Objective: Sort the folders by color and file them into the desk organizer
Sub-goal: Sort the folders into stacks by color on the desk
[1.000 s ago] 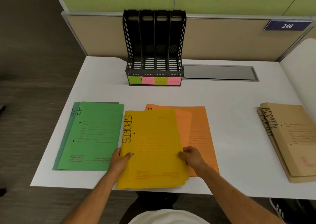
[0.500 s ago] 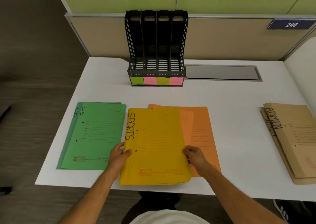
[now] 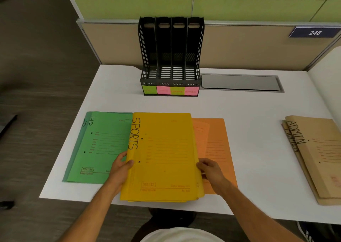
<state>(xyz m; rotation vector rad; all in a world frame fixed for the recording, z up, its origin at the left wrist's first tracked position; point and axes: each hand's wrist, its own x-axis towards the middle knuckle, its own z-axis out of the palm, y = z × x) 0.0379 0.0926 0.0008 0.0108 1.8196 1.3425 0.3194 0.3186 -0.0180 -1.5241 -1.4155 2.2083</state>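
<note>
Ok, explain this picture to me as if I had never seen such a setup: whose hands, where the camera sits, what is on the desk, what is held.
No machine here: a person wears one camera on the head, looking down at their own hands. The left hand and right hand grip the two side edges of the yellow folders marked SPORTS. On the white desk lie green folders marked HR, orange folders partly under the yellow ones, and brown folders marked ADMIN. At the back stands a black desk organizer with four slots, all unfilled.
</note>
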